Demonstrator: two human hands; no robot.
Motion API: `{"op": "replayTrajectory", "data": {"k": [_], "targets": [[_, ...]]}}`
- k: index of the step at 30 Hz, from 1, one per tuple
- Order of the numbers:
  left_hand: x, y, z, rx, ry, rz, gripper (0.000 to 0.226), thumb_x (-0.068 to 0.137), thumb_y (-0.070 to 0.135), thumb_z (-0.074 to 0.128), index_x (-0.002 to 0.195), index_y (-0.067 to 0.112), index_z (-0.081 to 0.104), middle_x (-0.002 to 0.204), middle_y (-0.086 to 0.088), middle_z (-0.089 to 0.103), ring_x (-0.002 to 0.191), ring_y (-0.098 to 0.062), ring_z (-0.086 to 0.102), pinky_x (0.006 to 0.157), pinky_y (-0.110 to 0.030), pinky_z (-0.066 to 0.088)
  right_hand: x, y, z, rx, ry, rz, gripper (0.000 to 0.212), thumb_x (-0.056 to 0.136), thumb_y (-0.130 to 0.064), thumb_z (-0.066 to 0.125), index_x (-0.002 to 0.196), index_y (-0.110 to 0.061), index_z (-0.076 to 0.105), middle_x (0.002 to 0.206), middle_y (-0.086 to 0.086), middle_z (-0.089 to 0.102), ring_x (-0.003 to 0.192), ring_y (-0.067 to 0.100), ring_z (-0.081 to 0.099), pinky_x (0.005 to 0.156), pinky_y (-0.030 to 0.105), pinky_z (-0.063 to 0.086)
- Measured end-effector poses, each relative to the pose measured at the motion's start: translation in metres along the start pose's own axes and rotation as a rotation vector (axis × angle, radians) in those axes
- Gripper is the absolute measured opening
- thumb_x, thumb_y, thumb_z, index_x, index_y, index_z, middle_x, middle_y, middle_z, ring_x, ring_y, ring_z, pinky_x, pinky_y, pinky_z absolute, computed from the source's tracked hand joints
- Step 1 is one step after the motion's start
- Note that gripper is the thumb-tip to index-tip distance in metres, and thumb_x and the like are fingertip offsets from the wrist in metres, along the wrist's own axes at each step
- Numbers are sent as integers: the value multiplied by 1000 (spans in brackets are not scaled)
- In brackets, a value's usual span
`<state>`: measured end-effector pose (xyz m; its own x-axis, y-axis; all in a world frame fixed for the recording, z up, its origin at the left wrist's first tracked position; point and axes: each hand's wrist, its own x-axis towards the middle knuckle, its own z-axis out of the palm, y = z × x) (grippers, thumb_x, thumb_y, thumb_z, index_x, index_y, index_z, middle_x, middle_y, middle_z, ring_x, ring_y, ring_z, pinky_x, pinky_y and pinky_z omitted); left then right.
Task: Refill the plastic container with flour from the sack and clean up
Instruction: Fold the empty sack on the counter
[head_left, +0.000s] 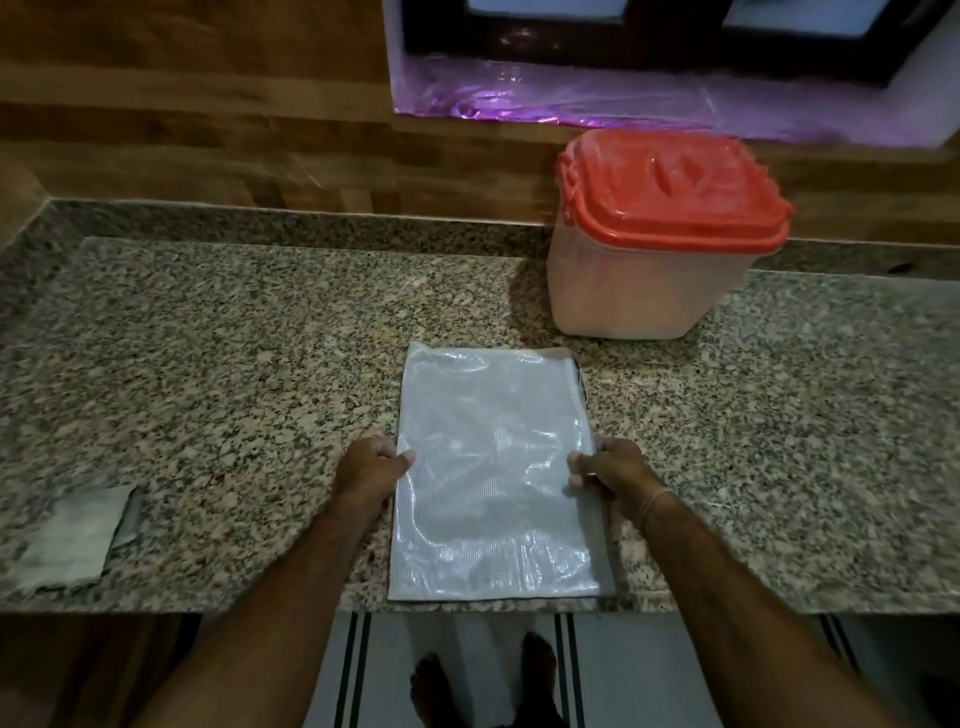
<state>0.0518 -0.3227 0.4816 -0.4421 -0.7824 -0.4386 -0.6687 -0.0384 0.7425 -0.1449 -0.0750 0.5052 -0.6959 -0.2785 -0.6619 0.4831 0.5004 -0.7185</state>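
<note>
I have the flattened sack (493, 473) pinched at both long edges: left hand (369, 467) with its thumb over the left edge, right hand (613, 473) clamped on the right edge. It looks empty, limp and slick, so I'd keep my grip at the edges. Its long axis runs straight away from my fingers, toward the lidded container (660, 234) beyond my right fingertips.
</note>
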Motion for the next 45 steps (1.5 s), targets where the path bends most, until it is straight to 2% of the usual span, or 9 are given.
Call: {"op": "replayTrajectory", "data": {"k": [2,7,12,18,24,31,37,41,45], "targets": [[-1,-4,2,-40,-31,-91,32,86,9,81,65,11,56,91,-8,67,91,-23,68,85,-34,54,10,-6,-3,123,-38,43,17,98,-4,68,93,-3,52,58,10,52,46,22,52,59,40,56],[-11,11,1,-318,-56,-252,11,93,-2,70,102,-1,65,55,-11,58,29,-9,47,36,-21,45,31,-13,-5,181,-48,61,23,99,-13,69,95,6,58,70,16,67,54,30,67,80,52,61],[-16,35,4,-429,28,-270,19,93,6,74,105,-5,66,73,-18,72,49,-19,62,46,-25,51,38,-34,-16,320,-167,83,9,100,-5,65,104,2,61,92,23,71,57,25,75,56,39,66],[-14,81,-18,-539,100,-174,33,86,33,82,95,3,73,62,-8,74,43,-10,62,38,-20,47,39,-99,-18,352,-231,-108,37,100,-34,68,103,3,66,89,18,67,60,19,71,56,29,65],[-43,110,-39,-628,291,1,33,82,44,84,79,13,72,63,-6,71,51,-19,61,53,-27,52,28,-144,-16,285,-420,-315,24,102,-33,65,100,-9,72,99,9,71,79,16,71,66,27,64],[-95,21,-4,-155,146,-192,49,91,45,75,112,1,75,104,-17,77,92,-32,75,89,-46,61,38,-70,-35,-305,-442,-315,38,99,-30,70,93,7,74,98,26,73,93,39,67,86,52,54],[-113,-18,28,-6,188,-217,57,89,43,77,126,4,61,104,-17,75,85,-36,74,73,-57,62,47,-24,-45,-609,-447,-322,41,91,-27,80,61,-3,65,66,7,56,68,22,56,69,32,36],[-94,-14,40,387,303,158,87,95,35,69,164,23,17,166,-18,25,145,-38,36,113,-54,41,49,-26,-47,-757,-388,-361,38,92,-35,76,68,-8,65,69,8,58,67,22,57,64,32,35],[-79,-27,54,762,78,75,93,97,63,49,163,35,-10,171,-12,-20,158,-37,3,124,-58,19,46,-26,-45,-892,-252,-343,52,97,-54,63,61,-19,51,63,0,51,61,21,52,60,32,34]]}}
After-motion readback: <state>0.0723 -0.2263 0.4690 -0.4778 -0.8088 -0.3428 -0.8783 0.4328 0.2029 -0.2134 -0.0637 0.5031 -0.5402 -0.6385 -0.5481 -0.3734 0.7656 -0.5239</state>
